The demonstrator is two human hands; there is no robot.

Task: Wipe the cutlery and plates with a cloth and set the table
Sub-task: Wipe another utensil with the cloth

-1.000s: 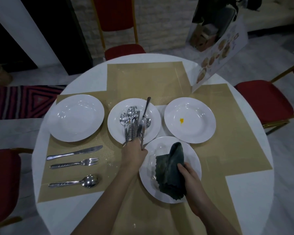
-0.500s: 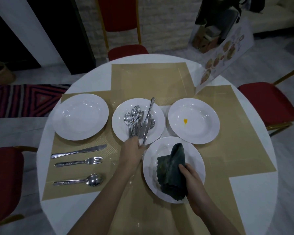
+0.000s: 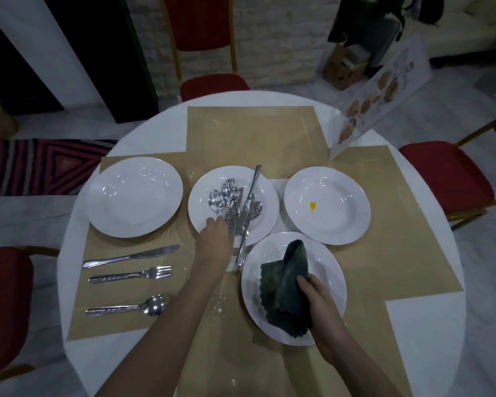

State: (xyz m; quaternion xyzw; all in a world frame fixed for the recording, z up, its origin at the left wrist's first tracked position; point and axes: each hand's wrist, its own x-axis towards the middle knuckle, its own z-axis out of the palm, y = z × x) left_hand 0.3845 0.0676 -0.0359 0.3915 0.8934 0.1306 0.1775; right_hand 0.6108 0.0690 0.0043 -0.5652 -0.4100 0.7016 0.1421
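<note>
— Now, where's the cloth?
— The dark cloth (image 3: 285, 287) lies bunched on the near plate (image 3: 327, 270), at the near middle of the bench (image 3: 430, 339). The right hand (image 3: 320, 305) grips it, fingers curled round its right side, one corner sticking up.

— And the dirty cutlery?
— Heaped on the middle plate (image 3: 201, 202): a pile of cutlery (image 3: 235, 207), spoons, forks and knives mixed together. One long handle (image 3: 252, 187) slants up toward the far rim, another piece hangs over the near rim down to the placemat.

— What's the left hand doing?
— The left hand (image 3: 215, 239) reaches over the near rim of that plate, its fingers curled down onto the handles in the pile. Whether they actually hold one, I cannot tell; the back of the hand hides it.

— Other plates?
— A clean-looking left plate (image 3: 133, 196) near the left edge, and a right plate (image 3: 327, 206) with a small yellow spot (image 3: 312, 206) in its well. The near plate overlaps the gap between the middle and right ones.

— Anything laid out?
— On the tan placemat (image 3: 246, 130) by the left edge, in front of the left plate: a knife (image 3: 132, 256), a fork (image 3: 131, 275) and a spoon (image 3: 129, 308), lying parallel, apart from one another, handles pointing left.

— Around the bench?
— Red chairs (image 3: 444, 173) at the far, left and right sides, and a printed food card (image 3: 381, 93) leaning at the far right edge.
</note>
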